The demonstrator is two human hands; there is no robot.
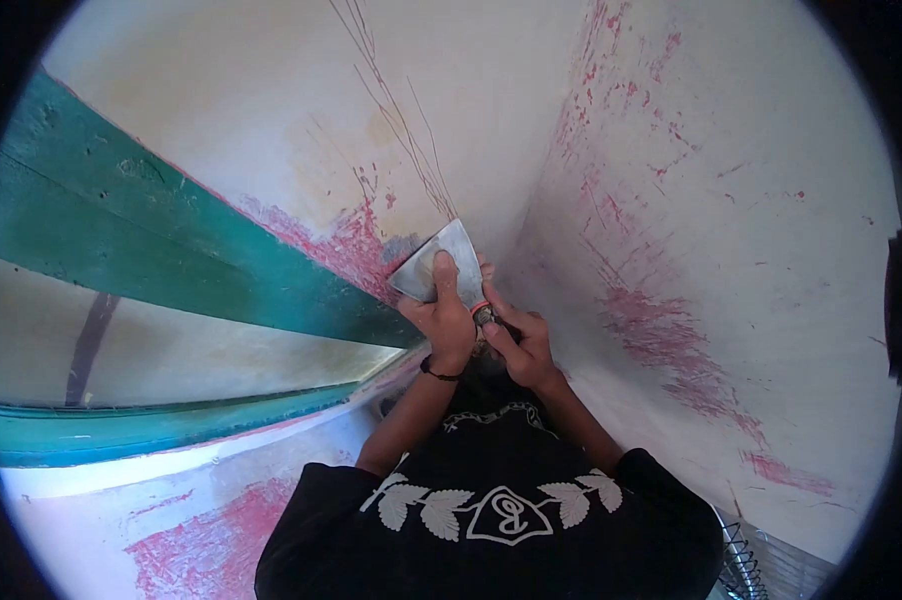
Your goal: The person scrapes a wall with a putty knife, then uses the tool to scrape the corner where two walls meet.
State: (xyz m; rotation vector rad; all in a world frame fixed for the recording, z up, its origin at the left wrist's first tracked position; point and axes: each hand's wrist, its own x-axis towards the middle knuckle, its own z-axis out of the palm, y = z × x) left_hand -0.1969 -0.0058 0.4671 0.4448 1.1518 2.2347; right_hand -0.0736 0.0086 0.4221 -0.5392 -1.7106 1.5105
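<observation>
A wide putty knife point(458, 245) with a grey metal blade is in front of my chest, its broad edge pointing up and left. My left hand point(447, 325) pinches the blade, thumb pressed on its near face and the other fingers mostly hidden behind. My right hand point(524, 350) is closed round the handle just below the blade, its thumb along the near side. The blade overlaps a wall patch point(356, 240) where red and grey show through the white paint, close to the corner.
A green painted wooden frame point(171, 220) runs from the left toward the corner, with a teal ledge point(171, 428) below. The right wall point(751, 230) has scraped red streaks. Long thin cracks climb the wall point(271, 60) ahead. A black wire coil point(739, 560) lies at lower right.
</observation>
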